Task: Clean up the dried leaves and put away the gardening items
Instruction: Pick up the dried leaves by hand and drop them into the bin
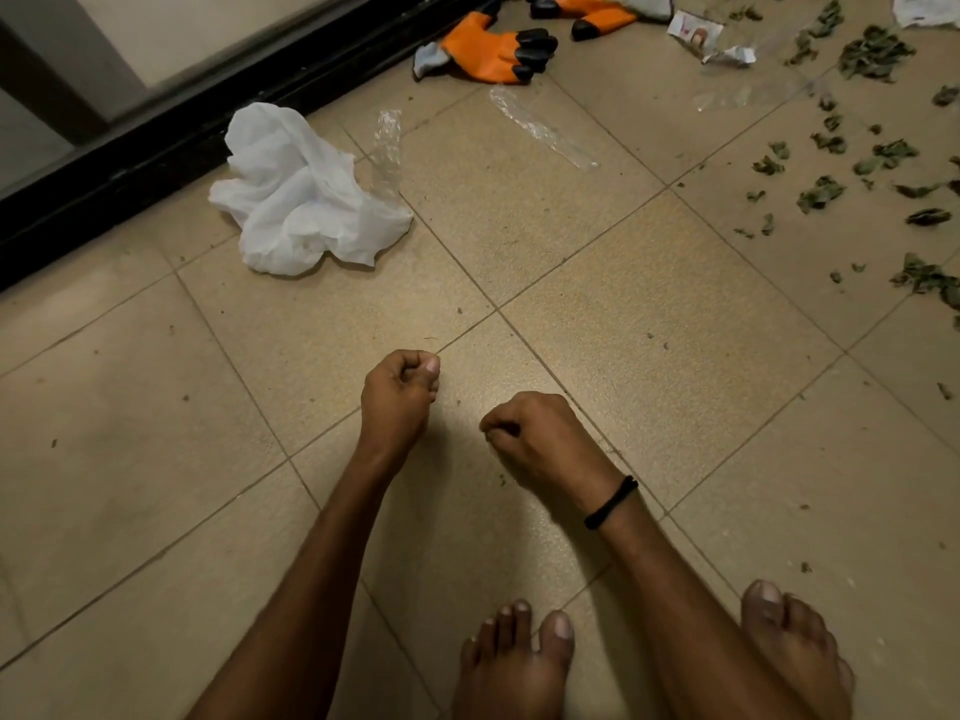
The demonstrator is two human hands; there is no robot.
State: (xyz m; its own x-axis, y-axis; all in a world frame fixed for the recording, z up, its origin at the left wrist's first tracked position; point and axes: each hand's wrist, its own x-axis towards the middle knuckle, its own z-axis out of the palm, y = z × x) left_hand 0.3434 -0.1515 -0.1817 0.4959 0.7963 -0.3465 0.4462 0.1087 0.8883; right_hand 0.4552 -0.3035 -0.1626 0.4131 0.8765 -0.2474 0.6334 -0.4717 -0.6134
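Dried green leaves [872,57] lie scattered over the tan tiles at the upper right. An orange gardening glove with black fingertips [493,52] lies near the top, and a second one [592,10] sits behind it at the frame's edge. My left hand [397,394] hovers low over the floor with its fingers curled into a fist. My right hand [540,441], a black band on its wrist, is curled the same way, and a small green fleck shows at its fingertips. Whether either fist holds leaf bits is hidden.
A crumpled white plastic bag [301,194] lies by the black door track [156,132] at the left. Clear plastic wrappers [540,127] and torn paper packets [696,31] lie near the gloves. My bare feet [519,662] stand at the bottom.
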